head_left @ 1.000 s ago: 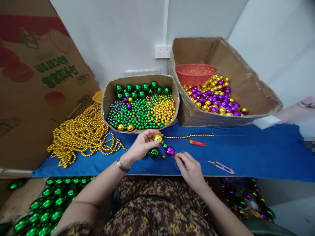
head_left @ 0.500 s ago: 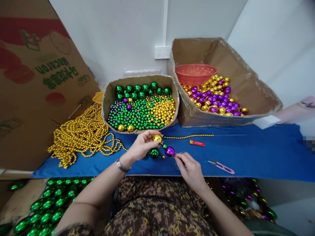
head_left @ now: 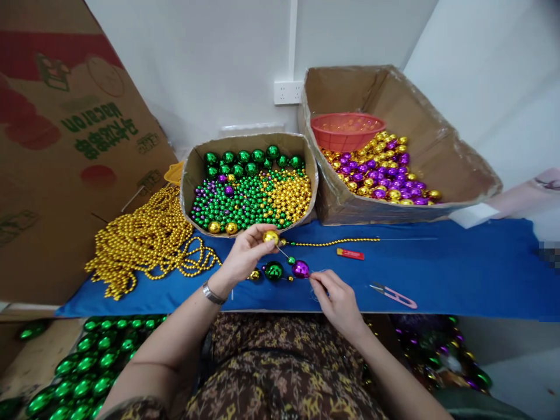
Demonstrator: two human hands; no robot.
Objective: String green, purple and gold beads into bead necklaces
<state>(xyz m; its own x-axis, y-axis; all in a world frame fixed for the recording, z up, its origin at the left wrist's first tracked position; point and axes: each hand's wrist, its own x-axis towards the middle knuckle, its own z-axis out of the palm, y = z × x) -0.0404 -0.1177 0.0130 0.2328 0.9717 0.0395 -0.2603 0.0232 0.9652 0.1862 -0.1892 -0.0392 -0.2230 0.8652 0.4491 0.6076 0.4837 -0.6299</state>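
My left hand [head_left: 244, 258] pinches a large gold bead [head_left: 270, 237] a little above the blue table cloth [head_left: 437, 274]. A thin thread runs from that bead down to a small green bead, a purple bead [head_left: 301, 269] and a big green bead [head_left: 273, 270] lying on the cloth. My right hand [head_left: 336, 300] is closed in a pinch just right of the purple bead, apparently on the thread's end, which is too thin to make out. A strand of small gold beads [head_left: 336, 241] stretches rightward behind them.
A cardboard box [head_left: 249, 186] of green, gold and purple beads stands behind my hands; a bigger box [head_left: 389, 169] with a red basket [head_left: 347, 129] sits at the right. Gold bead strands [head_left: 144, 239] pile at the left. A red lighter [head_left: 350, 254] and pink snips [head_left: 394, 296] lie right.
My left hand has lifted the gold bead up and a little left, stretching the thread and uncovering a small gold bead on the cloth. The right hand has barely moved.
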